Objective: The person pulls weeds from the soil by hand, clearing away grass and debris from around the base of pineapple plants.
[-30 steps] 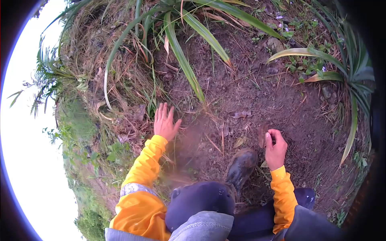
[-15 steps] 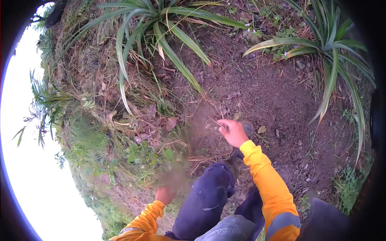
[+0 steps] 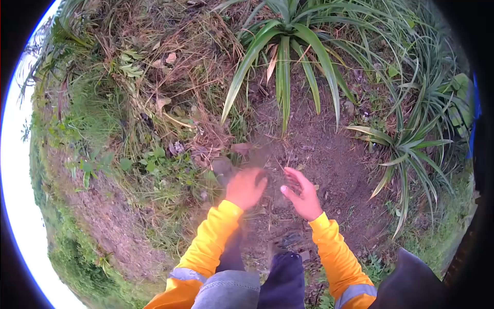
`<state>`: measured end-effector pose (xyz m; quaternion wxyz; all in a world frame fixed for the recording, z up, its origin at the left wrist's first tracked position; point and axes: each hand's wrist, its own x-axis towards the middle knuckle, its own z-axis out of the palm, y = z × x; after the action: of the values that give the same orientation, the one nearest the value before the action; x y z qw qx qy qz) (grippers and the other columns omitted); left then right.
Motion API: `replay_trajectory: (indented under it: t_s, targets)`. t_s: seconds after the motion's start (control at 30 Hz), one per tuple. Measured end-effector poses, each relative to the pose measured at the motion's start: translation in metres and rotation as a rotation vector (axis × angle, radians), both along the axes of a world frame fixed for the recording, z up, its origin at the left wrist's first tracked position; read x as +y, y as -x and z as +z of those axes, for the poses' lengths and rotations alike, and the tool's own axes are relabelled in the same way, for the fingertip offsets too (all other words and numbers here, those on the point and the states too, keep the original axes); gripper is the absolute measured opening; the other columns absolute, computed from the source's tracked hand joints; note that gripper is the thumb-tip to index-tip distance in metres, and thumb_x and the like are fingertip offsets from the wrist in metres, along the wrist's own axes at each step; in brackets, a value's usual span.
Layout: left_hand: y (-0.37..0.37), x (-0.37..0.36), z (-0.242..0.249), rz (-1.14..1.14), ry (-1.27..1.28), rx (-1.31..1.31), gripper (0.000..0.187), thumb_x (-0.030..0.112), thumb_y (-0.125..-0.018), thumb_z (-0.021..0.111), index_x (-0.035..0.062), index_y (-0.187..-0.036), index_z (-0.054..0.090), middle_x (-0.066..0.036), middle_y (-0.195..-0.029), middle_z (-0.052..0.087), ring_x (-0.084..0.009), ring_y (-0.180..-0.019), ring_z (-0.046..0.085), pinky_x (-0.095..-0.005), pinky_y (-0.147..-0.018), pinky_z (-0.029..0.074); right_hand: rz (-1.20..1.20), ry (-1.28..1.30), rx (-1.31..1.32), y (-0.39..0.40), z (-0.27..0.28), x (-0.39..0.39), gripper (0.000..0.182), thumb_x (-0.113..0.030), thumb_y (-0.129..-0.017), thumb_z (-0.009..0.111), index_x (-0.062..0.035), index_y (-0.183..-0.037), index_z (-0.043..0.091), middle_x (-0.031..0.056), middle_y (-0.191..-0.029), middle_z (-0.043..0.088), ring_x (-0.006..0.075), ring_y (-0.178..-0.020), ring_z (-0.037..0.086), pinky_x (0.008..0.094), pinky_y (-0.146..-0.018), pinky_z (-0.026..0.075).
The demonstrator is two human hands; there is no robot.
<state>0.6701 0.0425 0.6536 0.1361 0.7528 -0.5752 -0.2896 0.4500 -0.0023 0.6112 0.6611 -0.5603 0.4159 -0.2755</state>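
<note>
Over the bare soil (image 3: 329, 154), both my hands reach forward with the palms turned partly inward. My left hand (image 3: 246, 188) is smeared by motion, its thumb toward the right and its fingertips blurred; what it holds, if anything, I cannot tell. Facing it a short way off is my right hand (image 3: 303, 198), open, thumb apart from the curved fingers. A thin stem (image 3: 279, 165) shows just beyond the right fingertips. Ahead of the hands, a plant with long strap-like leaves (image 3: 284, 77) droops its leaf tips over the soil.
Dry grass and cut stalks (image 3: 190, 72) cover the ground at upper left. Low green weeds (image 3: 157, 162) grow left of my left hand. A second long-leaved plant (image 3: 404, 149) stands at right. My dark trouser leg (image 3: 283, 280) is below, on sloping ground.
My left hand has come up and right, close to my right hand. My right hand has opened from a pinch around a thin stem. The view has turned, shifting the large plant right.
</note>
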Motion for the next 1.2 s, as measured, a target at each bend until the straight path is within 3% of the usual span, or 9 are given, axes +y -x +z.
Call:
replay_trajectory:
  t_s: [0.17, 0.23, 0.3, 0.4, 0.53, 0.8, 0.87, 1.07, 1.2]
  targets:
    - [0.021, 0.02, -0.089, -0.189, -0.244, 0.284, 0.041, 0.043, -0.098, 0.064, 0.0125, -0.124, 0.065, -0.018, -0.126, 0.07, -0.0387, -0.118, 0.067, -0.0568, -0.096, 0.054, 0.029, 0.172, -0.203, -0.222, 0.075, -0.189, 0.081, -0.026, -0.096, 0.078, 0.004, -0.158, 0.036, 0.0283, -0.157, 0.047, 0.0359, -0.147, 0.047, 0.045, -0.121, 0.04]
    - [0.009, 0.026, -0.122, -0.378, -0.37, 0.001, 0.046, 0.046, -0.099, 0.064, 0.0111, -0.128, 0.063, -0.016, -0.134, 0.067, -0.0374, -0.125, 0.065, -0.0592, -0.102, 0.05, -0.018, 0.287, -0.047, -0.317, 0.068, -0.276, 0.1, -0.047, -0.092, 0.078, 0.009, -0.159, 0.03, 0.0327, -0.159, 0.042, 0.0397, -0.149, 0.044, 0.0447, -0.123, 0.037]
    - [-0.014, -0.001, -0.119, -0.544, -0.452, 0.094, 0.048, 0.047, -0.099, 0.063, 0.0109, -0.131, 0.062, -0.015, -0.136, 0.067, -0.0368, -0.129, 0.062, -0.0601, -0.105, 0.046, -0.038, 0.488, 0.249, -0.393, 0.056, -0.357, 0.118, -0.065, -0.086, 0.075, 0.0137, -0.159, 0.026, 0.0373, -0.16, 0.037, 0.0454, -0.15, 0.04, 0.0457, -0.127, 0.029]
    - [-0.061, -0.063, -0.07, -0.456, -0.495, 0.372, 0.057, 0.047, -0.099, 0.062, 0.0117, -0.144, 0.056, -0.017, -0.137, 0.065, -0.0377, -0.136, 0.055, -0.0597, -0.114, 0.041, -0.03, 0.399, 0.503, -0.472, 0.012, -0.468, 0.145, -0.082, -0.075, 0.073, 0.0142, -0.162, 0.007, 0.0373, -0.168, 0.017, 0.0432, -0.158, 0.023, 0.0471, -0.13, 0.022]
    - [-0.115, -0.096, -0.07, -0.517, -0.422, 0.366, 0.051, 0.044, -0.101, 0.062, 0.0106, -0.138, 0.056, -0.017, -0.135, 0.065, -0.0377, -0.133, 0.057, -0.0609, -0.11, 0.042, -0.149, 0.146, 0.579, -0.516, -0.059, -0.552, 0.152, -0.093, -0.069, 0.066, 0.0138, -0.162, 0.008, 0.0356, -0.169, 0.017, 0.0416, -0.159, 0.023, 0.0461, -0.13, 0.021]
    - [-0.181, -0.093, -0.104, -0.373, -0.101, 0.365, 0.047, 0.042, -0.095, 0.068, 0.0105, -0.129, 0.063, -0.013, -0.123, 0.067, -0.0347, -0.12, 0.061, -0.0589, -0.102, 0.045, 0.03, 0.142, 0.544, -0.547, -0.108, -0.576, 0.14, -0.097, -0.071, 0.057, 0.0125, -0.156, 0.038, 0.0344, -0.163, 0.035, 0.0423, -0.155, 0.032, 0.0525, -0.126, 0.025]
    - [-0.198, -0.099, -0.089, -0.35, -0.142, 0.319, 0.046, 0.037, -0.092, 0.071, 0.0104, -0.129, 0.063, -0.011, -0.12, 0.066, -0.0346, -0.119, 0.059, -0.0568, -0.1, 0.045, -0.005, 0.147, 0.522, -0.552, -0.121, -0.573, 0.13, -0.092, -0.076, 0.059, 0.008, -0.156, 0.042, 0.0305, -0.164, 0.037, 0.0389, -0.155, 0.034, 0.0478, -0.127, 0.025]
    - [-0.195, -0.108, -0.072, -0.373, -0.023, 0.284, 0.046, 0.038, -0.093, 0.071, 0.0102, -0.128, 0.063, -0.01, -0.112, 0.067, -0.0344, -0.115, 0.06, -0.0555, -0.096, 0.046, -0.04, 0.127, 0.516, -0.568, -0.075, -0.522, 0.113, -0.081, -0.074, 0.073, 0.0057, -0.146, 0.058, 0.0268, -0.153, 0.053, 0.0352, -0.146, 0.048, 0.0436, -0.122, 0.031]
    - [-0.158, -0.09, -0.102, -0.401, 0.117, 0.326, 0.047, 0.042, -0.092, 0.073, 0.013, -0.128, 0.064, -0.01, -0.111, 0.067, -0.0319, -0.11, 0.062, -0.0557, -0.096, 0.046, 0.083, 0.263, 0.589, -0.58, -0.006, -0.445, 0.128, -0.089, -0.065, 0.073, 0.0152, -0.138, 0.057, 0.0342, -0.132, 0.065, 0.0426, -0.126, 0.064, 0.046, -0.109, 0.047]
